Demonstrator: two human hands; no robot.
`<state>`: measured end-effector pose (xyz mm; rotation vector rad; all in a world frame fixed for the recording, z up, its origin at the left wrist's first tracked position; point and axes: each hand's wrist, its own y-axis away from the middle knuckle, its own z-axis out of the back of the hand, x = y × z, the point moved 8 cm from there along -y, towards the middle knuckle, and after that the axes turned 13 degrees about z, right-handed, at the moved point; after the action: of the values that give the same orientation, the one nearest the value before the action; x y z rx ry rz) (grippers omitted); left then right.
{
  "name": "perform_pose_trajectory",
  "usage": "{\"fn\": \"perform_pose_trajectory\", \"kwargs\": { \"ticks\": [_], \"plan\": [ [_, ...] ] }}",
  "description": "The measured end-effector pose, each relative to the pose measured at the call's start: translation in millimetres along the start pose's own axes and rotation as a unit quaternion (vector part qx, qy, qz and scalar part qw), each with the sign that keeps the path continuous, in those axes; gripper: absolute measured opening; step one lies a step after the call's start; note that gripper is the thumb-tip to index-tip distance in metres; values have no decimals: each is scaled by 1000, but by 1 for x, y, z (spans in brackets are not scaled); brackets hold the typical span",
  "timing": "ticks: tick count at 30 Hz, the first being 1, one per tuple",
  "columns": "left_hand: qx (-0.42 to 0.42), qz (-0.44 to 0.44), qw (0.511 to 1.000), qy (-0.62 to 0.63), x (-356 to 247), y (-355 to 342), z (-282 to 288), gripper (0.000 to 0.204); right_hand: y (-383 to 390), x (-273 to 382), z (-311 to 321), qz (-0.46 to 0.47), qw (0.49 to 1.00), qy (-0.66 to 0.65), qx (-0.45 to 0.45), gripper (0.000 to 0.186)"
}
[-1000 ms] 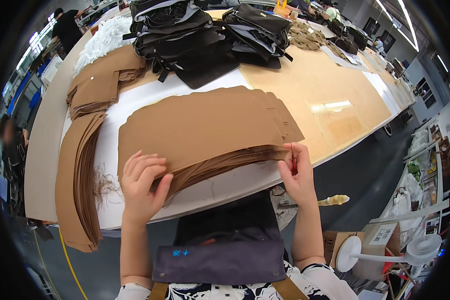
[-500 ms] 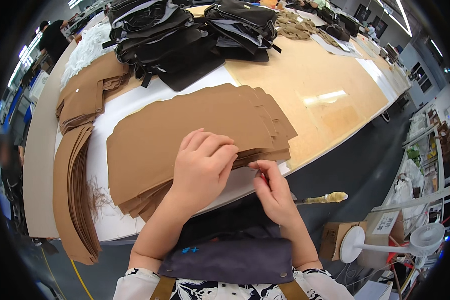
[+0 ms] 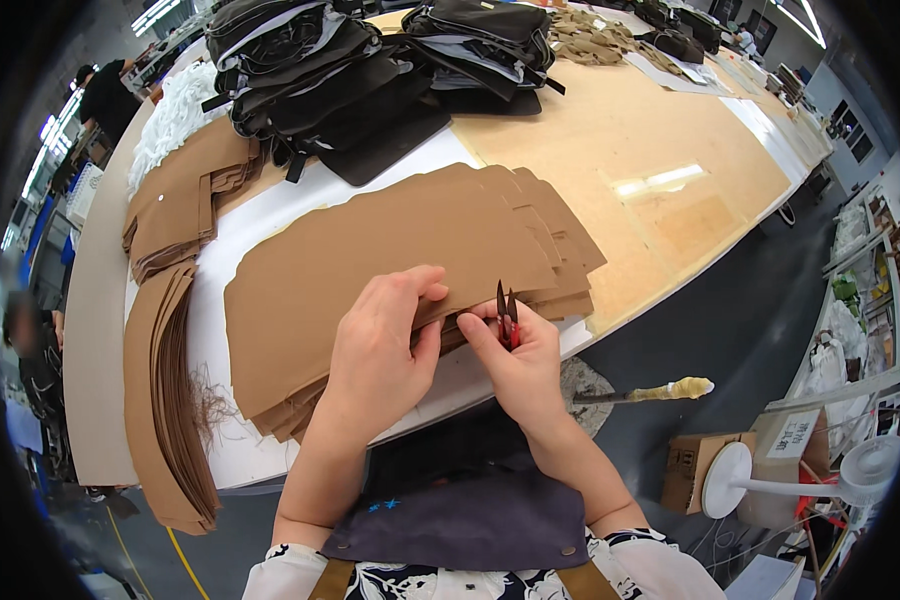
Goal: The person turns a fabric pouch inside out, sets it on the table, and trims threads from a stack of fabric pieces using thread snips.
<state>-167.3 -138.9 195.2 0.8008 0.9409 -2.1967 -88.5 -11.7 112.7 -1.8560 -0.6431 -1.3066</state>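
Both forearms enter from the lower edge and converge near the middle of the frame, where the hands meet the near edge of a stack of brown panels (image 3: 370, 250). The left hand (image 3: 380, 335) lies back upward at the centre, wrist angled up and to the right, its fingers bent over the stack's top and the thumb lower, by the edge; whether they pinch a layer, I cannot tell. Just right of it, the right hand (image 3: 522, 365) leans up and to the left, thumb tip close against the index finger at the panels' edge. Its curled fingers hold red-handled snips (image 3: 513, 331), the dark blades pointing up and slightly apart. The stack lies on the table (image 3: 690, 170), with curved brown strips (image 3: 160, 400) at frame left and black bags (image 3: 340, 95) at the top.
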Motion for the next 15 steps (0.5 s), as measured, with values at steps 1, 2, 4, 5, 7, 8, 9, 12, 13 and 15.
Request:
{"fn": "perform_pose_trajectory", "kwargs": {
  "ticks": [1,2,4,5,7,8,9,12,13,15],
  "plan": [
    [4,-13,1000,-20,-4,0,0,45,0,-1,0,0,1000,-1,0,10],
    [8,-26,999,-40,-7,0,0,43,1,-1,1,-3,1000,-6,-2,9],
    [11,-29,998,-59,-6,1,0,40,1,-1,5,-6,1000,-12,-3,9],
    [13,-30,996,-78,-6,1,-1,37,1,-5,6,-45,998,-44,17,9],
    [15,-34,996,-83,-15,0,0,32,2,-8,10,-82,993,-75,37,10],
    [18,-36,995,-87,-18,-1,-1,27,1,-8,11,-85,991,-87,49,8],
    [19,-38,995,-87,-18,-1,-3,27,2,-8,11,-88,989,-100,61,7],
    [18,-79,992,-94,-22,0,-6,20,2,-4,14,-86,987,-118,62,8],
    [20,-78,992,-93,-23,-1,-6,16,2,-3,16,-84,988,-118,61,8],
    [23,-79,992,-91,-22,-2,-7,13,5,5,18,-52,987,-89,122,9]
  ]
}}
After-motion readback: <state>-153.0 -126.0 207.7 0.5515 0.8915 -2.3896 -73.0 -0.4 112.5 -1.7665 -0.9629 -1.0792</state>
